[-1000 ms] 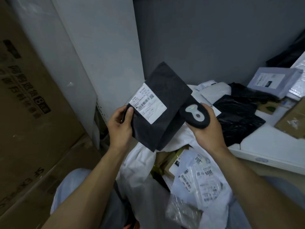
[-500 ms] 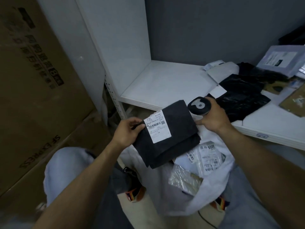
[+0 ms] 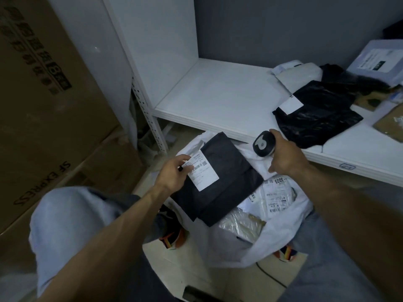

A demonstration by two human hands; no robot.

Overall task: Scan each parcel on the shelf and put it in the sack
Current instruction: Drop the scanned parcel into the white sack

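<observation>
A flat dark parcel (image 3: 226, 182) with a white label lies over the mouth of the white sack (image 3: 250, 251) between my knees. My left hand (image 3: 174, 175) holds its left edge, thumb on the label. My right hand (image 3: 285, 158) grips a black barcode scanner (image 3: 264, 143) just above the sack's far rim. Inside the sack lie labelled white parcels (image 3: 275, 195) and a clear-wrapped one (image 3: 239, 225). On the white shelf (image 3: 218, 99) a glossy black parcel (image 3: 316, 114) lies near the front edge.
More parcels crowd the shelf's right end: a white one (image 3: 298, 71), a grey mailer (image 3: 379, 59) and a brown box (image 3: 390, 125). Big cardboard cartons (image 3: 43, 94) stand to the left. The shelf's perforated leg (image 3: 148, 120) stands beside the sack.
The dark parcel has come down from chest height onto the sack's mouth, still in my left hand. My right hand with the scanner has drawn back toward the shelf edge.
</observation>
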